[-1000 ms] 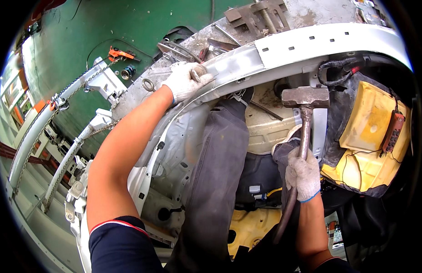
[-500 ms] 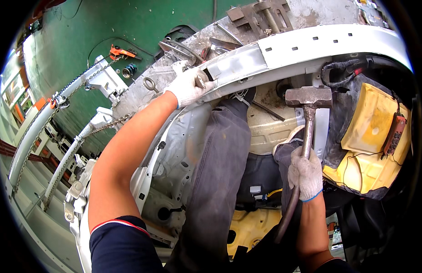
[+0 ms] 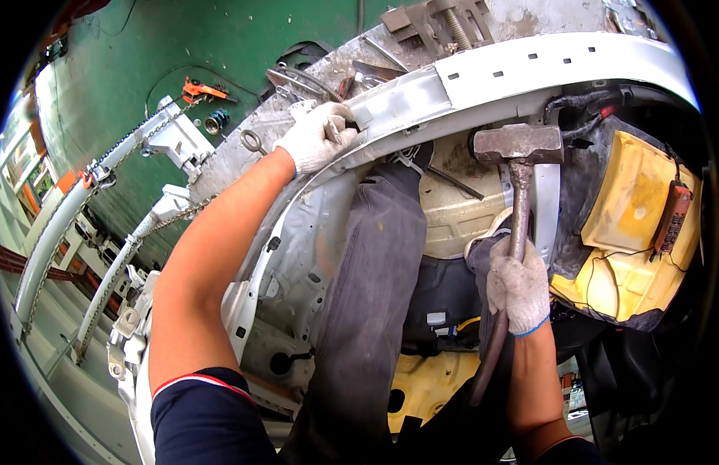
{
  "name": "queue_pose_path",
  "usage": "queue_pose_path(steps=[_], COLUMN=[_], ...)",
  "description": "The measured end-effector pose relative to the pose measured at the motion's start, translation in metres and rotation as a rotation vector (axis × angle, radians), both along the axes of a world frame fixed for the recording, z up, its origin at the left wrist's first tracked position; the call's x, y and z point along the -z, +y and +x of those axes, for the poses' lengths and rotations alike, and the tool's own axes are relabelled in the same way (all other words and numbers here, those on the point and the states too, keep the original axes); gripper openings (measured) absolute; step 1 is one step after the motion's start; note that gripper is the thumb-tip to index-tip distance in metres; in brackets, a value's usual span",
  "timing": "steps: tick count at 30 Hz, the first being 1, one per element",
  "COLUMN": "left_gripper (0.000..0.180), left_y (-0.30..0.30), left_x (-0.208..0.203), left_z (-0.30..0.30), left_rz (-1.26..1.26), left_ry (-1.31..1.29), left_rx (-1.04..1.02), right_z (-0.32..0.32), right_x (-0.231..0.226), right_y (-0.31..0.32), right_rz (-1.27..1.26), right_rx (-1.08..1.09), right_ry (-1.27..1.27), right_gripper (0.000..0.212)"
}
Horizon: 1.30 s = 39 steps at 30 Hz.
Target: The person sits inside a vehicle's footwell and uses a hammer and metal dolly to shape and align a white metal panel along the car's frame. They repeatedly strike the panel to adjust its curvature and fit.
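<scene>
My right hand [image 3: 518,285], in a whitish knit work glove, is wrapped round the metal handle of a sledgehammer [image 3: 521,186]. Its blocky, worn steel head is raised above the floor pan, below the white panel. My gloved left hand [image 3: 317,138] is closed at the left end of a long curved white body panel [image 3: 522,74]. A small greyish piece shows between its fingers, but I cannot make out what it is. Between my arms are my legs in dark trousers [image 3: 379,256], standing inside a bare car body.
A grey metal bench [image 3: 247,167] behind the panel carries tools and a large screw clamp [image 3: 445,23]. Chains [image 3: 173,213] stretch to the left. An orange chain hoist [image 3: 201,91] lies on the green floor. Yellow padding [image 3: 627,201] stands at right; a thin rod [image 3: 456,184] lies near my foot.
The sledgehammer's head has risen a little and shifted slightly left. My left hand has drawn back slightly to the left along the panel end, its fingers more curled. The view has shifted slightly.
</scene>
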State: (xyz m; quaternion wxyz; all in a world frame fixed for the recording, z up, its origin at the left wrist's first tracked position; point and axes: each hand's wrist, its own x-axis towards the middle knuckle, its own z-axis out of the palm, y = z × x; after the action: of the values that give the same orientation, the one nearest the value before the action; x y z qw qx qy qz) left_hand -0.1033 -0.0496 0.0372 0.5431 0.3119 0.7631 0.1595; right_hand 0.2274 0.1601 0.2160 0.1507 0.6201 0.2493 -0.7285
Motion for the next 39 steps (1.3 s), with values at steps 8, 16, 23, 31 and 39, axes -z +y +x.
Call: queue_pose_path(steps=[8, 16, 23, 31, 39], left_gripper=[0.025, 0.027, 0.029, 0.037, 0.031], left_y=[0.012, 0.007, -0.002, 0.003, -0.022], left_x=[-0.002, 0.001, 0.005, 0.009, 0.039], left_z=[-0.007, -0.010, -0.016, 0.003, 0.009], left_rz=[-0.031, -0.133, -0.129, -0.073, 0.131], left_ry=[0.071, 0.078, 0.068, 0.171, 0.302], left_rx=[0.011, 0.029, 0.035, 0.026, -0.111], right_z=[0.006, 0.007, 0.004, -0.006, -0.030], right_x=[0.003, 0.009, 0.012, 0.007, 0.001], right_y=[-0.008, -0.012, -0.012, -0.015, -0.014], right_rz=[-0.005, 0.025, 0.052, 0.030, 0.085], right_rx=[0.013, 0.003, -0.009, -0.016, -0.102], right_ry=[0.001, -0.047, -0.020, 0.009, 0.013], right_gripper=[0.015, 0.015, 0.017, 0.018, 0.011])
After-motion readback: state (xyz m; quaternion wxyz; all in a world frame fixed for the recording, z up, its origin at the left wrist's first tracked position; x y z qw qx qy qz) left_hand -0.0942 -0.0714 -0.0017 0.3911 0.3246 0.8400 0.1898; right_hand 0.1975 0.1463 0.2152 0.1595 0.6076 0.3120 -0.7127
